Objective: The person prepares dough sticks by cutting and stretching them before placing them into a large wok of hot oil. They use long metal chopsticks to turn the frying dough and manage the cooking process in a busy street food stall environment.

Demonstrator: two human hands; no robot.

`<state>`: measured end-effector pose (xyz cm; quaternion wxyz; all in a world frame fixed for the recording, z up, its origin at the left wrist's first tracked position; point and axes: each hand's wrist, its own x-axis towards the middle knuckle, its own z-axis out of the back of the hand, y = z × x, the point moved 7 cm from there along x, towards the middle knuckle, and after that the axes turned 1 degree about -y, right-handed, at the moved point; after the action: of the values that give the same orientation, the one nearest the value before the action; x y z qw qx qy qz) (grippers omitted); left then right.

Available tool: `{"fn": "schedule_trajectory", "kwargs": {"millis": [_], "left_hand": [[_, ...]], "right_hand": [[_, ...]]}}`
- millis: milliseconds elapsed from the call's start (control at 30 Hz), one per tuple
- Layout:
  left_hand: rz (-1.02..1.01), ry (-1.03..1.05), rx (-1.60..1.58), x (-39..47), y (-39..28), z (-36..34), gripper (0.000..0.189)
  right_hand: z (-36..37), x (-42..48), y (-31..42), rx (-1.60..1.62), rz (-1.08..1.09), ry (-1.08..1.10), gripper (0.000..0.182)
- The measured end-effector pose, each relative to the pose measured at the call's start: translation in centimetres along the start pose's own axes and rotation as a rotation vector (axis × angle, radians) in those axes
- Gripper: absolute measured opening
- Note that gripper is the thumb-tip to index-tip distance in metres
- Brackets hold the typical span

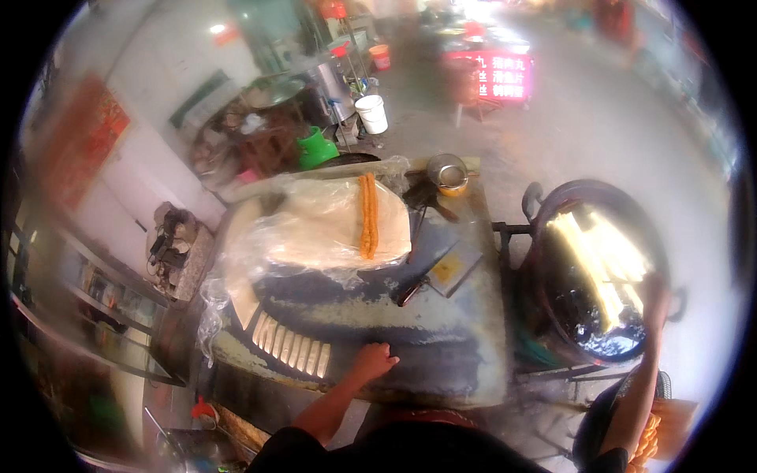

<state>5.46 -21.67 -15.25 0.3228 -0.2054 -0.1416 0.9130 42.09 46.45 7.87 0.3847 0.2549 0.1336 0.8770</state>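
Note:
My left hand (pixel 375 360), fingers curled, rests on or just above the worktable's front part (pixel 432 366), with nothing visible in it. To its left lies a row of cut dough strips (pixel 291 346), beside a longer flat piece of dough (pixel 239 295). My right hand (pixel 654 295) is over the right side of a wok of oil (pixel 591 337); glare and blur hide its fingers and whatever it may hold. Long pale dough sticks (pixel 582 254) float in the oil. A golden fried dough stick (pixel 368 216) lies on the plastic-covered dough (pixel 319 207).
A cleaver-like blade (pixel 452 269) and a wire strainer (pixel 447 171) are on the table's right side. Fried dough pieces (pixel 646 440) sit below my right forearm. A white bucket (pixel 371 114) and a green gas cylinder (pixel 316 148) stand beyond the table.

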Motion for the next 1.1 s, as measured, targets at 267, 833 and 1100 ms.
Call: {"fn": "schedule_trajectory", "kwargs": {"millis": [267, 833, 1100], "left_hand": [[0.098, 0.105, -0.014, -0.7, -0.9, 1.9, 0.043], [-0.085, -0.045, -0.079, 0.3, 0.3, 0.2, 0.045], [-0.067, -0.024, -0.040, 0.1, 0.1, 0.5, 0.044]], "right_hand": [[-0.4, 1.4, -8.2, 0.280, -0.033, -0.255, 0.034], [-0.9, 4.2, -20.9, 0.255, -0.369, -0.410, 0.050], [-2.4, 5.6, -21.3, 0.135, -0.371, -0.452, 0.050]]}}
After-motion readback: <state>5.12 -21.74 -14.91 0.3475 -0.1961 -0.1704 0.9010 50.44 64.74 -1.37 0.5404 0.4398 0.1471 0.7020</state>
